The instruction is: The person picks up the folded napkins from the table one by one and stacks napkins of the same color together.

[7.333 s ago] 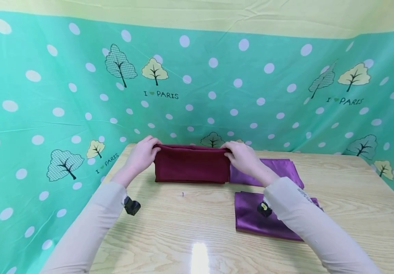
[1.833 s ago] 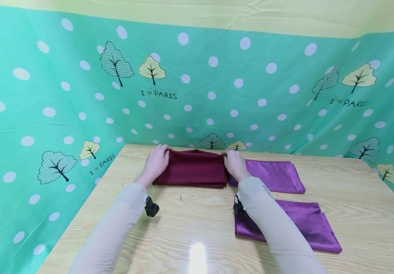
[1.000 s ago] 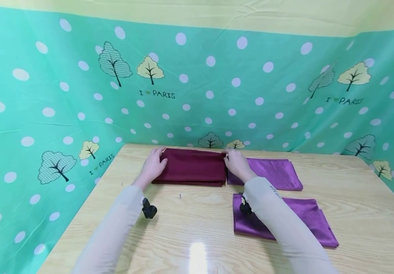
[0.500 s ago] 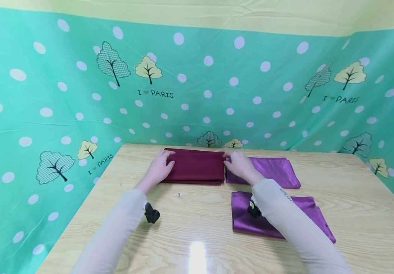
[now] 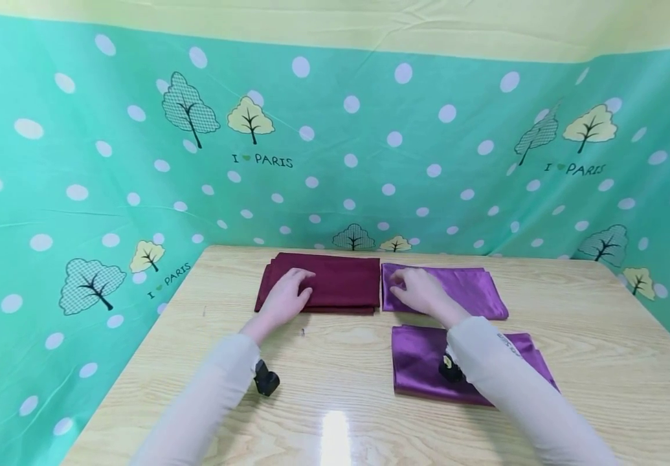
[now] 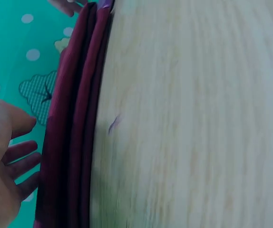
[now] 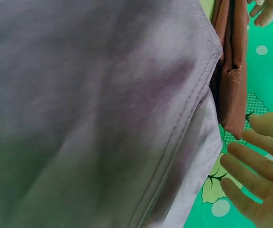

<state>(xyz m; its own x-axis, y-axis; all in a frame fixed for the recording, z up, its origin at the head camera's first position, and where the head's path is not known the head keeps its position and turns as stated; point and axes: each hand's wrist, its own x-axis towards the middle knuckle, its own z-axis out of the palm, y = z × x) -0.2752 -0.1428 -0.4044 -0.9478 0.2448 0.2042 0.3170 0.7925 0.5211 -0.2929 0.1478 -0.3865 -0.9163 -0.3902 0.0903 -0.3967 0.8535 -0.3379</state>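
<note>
A folded maroon cloth (image 5: 340,281) lies flat near the back of the table in the head view. My left hand (image 5: 285,298) is over its left part, fingers loosely bent and holding nothing. In the left wrist view the layered folded edge of the maroon cloth (image 6: 65,133) stands beside my left fingers. My right hand (image 5: 422,291) is above the left part of a folded purple cloth (image 5: 474,291), just right of the maroon one. Its fingers are spread and empty in the right wrist view, where the hand (image 7: 260,175) shows at the right.
A second folded purple cloth (image 5: 419,362) lies nearer on the right, partly under my right forearm. A small dark mark (image 5: 303,332) shows on the wooden table (image 5: 323,375). A green dotted curtain (image 5: 323,162) hangs behind the table.
Earlier both hands held the maroon cloth by its upper corners and laid it down. They have let go; the left moved inward over it, the right moved right over the purple cloth.
</note>
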